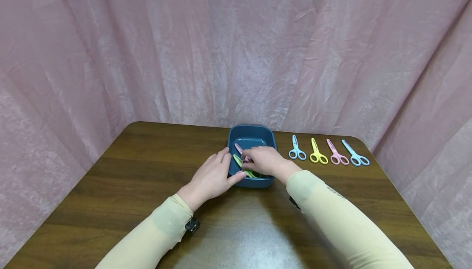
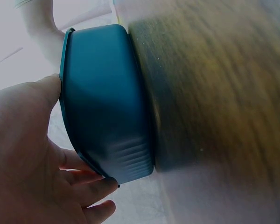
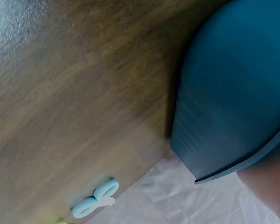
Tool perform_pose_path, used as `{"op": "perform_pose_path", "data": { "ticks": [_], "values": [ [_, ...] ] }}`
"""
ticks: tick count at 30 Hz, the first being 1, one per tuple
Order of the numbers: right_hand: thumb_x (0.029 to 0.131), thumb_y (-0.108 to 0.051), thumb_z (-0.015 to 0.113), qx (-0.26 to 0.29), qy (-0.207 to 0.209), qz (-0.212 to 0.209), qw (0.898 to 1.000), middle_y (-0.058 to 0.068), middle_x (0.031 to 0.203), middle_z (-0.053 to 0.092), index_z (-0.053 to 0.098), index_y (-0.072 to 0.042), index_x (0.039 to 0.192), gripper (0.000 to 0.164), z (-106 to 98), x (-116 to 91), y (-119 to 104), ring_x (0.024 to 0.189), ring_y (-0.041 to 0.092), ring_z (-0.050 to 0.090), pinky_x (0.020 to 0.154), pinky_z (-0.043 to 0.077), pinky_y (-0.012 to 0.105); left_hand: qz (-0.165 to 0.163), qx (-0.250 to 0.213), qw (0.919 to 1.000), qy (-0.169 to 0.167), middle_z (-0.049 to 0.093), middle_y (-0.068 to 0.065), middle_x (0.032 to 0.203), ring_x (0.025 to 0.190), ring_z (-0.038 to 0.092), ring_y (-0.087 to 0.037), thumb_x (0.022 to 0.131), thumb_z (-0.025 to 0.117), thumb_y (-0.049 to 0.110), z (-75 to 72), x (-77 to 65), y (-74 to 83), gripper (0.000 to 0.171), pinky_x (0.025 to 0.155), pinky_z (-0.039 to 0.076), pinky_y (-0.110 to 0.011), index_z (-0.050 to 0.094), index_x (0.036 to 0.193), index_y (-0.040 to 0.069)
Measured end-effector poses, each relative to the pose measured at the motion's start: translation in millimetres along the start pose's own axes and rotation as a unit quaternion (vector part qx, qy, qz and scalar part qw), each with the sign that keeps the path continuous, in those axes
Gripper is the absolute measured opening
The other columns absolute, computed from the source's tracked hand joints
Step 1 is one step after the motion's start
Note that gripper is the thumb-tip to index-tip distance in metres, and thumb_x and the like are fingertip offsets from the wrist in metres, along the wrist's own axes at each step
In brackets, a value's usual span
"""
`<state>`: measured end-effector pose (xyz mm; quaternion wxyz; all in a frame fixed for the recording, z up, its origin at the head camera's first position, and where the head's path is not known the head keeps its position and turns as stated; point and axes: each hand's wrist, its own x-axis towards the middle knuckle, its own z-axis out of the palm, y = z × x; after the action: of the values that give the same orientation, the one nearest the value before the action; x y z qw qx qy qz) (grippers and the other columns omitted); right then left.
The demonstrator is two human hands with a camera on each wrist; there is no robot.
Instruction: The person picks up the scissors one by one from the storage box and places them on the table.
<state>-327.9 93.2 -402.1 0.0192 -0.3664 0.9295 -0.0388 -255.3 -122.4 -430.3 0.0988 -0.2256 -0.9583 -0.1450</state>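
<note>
A dark blue rectangular bin stands on the wooden table, tilted by the camera angle in the left wrist view. My left hand rests against its left rim, thumb near the front corner and fingers spread along the side. Reaching over the right rim, my right hand has its fingers down inside and pinches the handle end of pinkish-purple scissors. Green scissors lie beside them in the bin, their handles partly behind the hand. The right fingertips are hidden in the right wrist view.
Right of the bin, a row of scissors lies on the table: light blue scissors, yellow scissors, pink scissors and another light blue pair. A pink curtain hangs behind the table's back edge.
</note>
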Motion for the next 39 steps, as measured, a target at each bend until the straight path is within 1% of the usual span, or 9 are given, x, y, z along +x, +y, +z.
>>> {"op": "perform_pose_path", "data": {
  "ticks": [11,14,17,20,23,27,30,34,39],
  "values": [
    [0.105,-0.031,0.079,0.023,0.0,0.008,1.0,-0.005,0.087,0.065,0.082,-0.017,0.122,0.022,3.1,1.1,-1.7,0.084,0.018,0.059,0.079,0.053,0.04,-0.011,-0.002,0.9998,-0.016,0.047,-0.03,0.165,0.147,0.054,-0.045,0.108,0.059,0.067,-1.6,-0.3,1.5,0.089,0.127,0.037,-0.052,0.054,0.153,-0.009],
    [0.105,-0.03,0.079,0.012,0.018,0.008,1.0,-0.005,0.084,0.063,0.082,-0.019,0.115,0.016,2.3,-2.4,-1.7,0.082,0.018,0.058,0.077,0.052,0.039,-0.009,-0.001,0.9999,-0.013,0.047,-0.03,0.165,0.146,0.055,-0.045,0.108,0.059,0.067,-1.0,-0.6,1.2,0.089,0.127,0.038,-0.052,0.054,0.154,-0.009],
    [0.102,-0.029,0.082,0.0,0.055,0.014,0.998,-0.003,0.083,0.064,0.084,-0.018,0.113,0.016,-1.4,-9.2,0.1,0.08,0.018,0.058,0.072,0.053,0.039,-0.006,-0.002,0.9999,-0.011,0.047,-0.03,0.165,0.146,0.055,-0.045,0.108,0.059,0.067,-0.4,0.3,1.6,0.089,0.127,0.038,-0.052,0.054,0.154,-0.01],
    [0.1,-0.029,0.085,-0.006,0.091,0.025,0.996,0.001,0.088,0.07,0.085,-0.015,0.119,0.024,-7.4,-20.4,2.1,0.081,0.02,0.063,0.072,0.057,0.041,-0.007,-0.004,0.9999,-0.012,0.046,-0.03,0.165,0.146,0.054,-0.045,0.108,0.059,0.067,-0.4,1.5,2.6,0.09,0.127,0.038,-0.053,0.053,0.155,-0.01],
    [0.098,-0.029,0.086,-0.011,0.119,0.032,0.992,0.006,0.101,0.077,0.084,-0.011,0.122,0.03,-12.8,-34.9,5.0,0.089,0.024,0.071,0.079,0.061,0.045,-0.01,-0.002,0.9998,-0.016,0.047,-0.029,0.166,0.147,0.054,-0.045,0.107,0.06,0.068,-0.7,1.9,3.5,0.091,0.126,0.038,-0.053,0.054,0.155,-0.01],
    [0.098,-0.027,0.085,-0.01,0.158,0.036,0.987,0.011,0.113,0.08,0.084,-0.008,0.121,0.029,-16.7,-54.1,11.2,0.101,0.032,0.076,0.088,0.063,0.051,-0.012,0.0,0.9998,-0.018,0.047,-0.029,0.165,0.147,0.054,-0.045,0.107,0.06,0.068,-1.6,1.5,3.5,0.091,0.126,0.038,-0.053,0.054,0.155,-0.01],
    [0.097,-0.025,0.086,-0.014,0.185,0.04,0.982,0.01,0.113,0.08,0.084,-0.008,0.12,0.029,-19.0,-66.2,16.0,0.102,0.032,0.077,0.086,0.063,0.053,-0.014,-0.001,0.9998,-0.017,0.047,-0.029,0.165,0.146,0.055,-0.046,0.106,0.06,0.068,-2.3,1.7,2.7,0.092,0.126,0.039,-0.053,0.054,0.155,-0.009],
    [0.094,-0.022,0.087,-0.018,0.212,0.045,0.976,0.009,0.11,0.08,0.084,-0.008,0.118,0.028,-23.1,-85.1,21.8,0.096,0.03,0.077,0.081,0.063,0.051,-0.013,-0.003,0.9998,-0.014,0.048,-0.029,0.165,0.146,0.055,-0.046,0.106,0.06,0.07,0.0,3.1,3.6,0.092,0.126,0.039,-0.053,0.055,0.154,-0.009],
    [0.09,-0.017,0.087,-0.03,0.233,0.052,0.971,0.001,0.098,0.077,0.084,-0.014,0.108,0.018,-26.8,-121.5,32.6,0.084,0.025,0.072,0.068,0.059,0.047,-0.004,-0.008,0.9999,-0.013,0.048,-0.031,0.164,0.145,0.055,-0.046,0.106,0.06,0.069,4.2,5.9,5.6,0.091,0.126,0.039,-0.053,0.056,0.152,-0.01]
  ]
}}
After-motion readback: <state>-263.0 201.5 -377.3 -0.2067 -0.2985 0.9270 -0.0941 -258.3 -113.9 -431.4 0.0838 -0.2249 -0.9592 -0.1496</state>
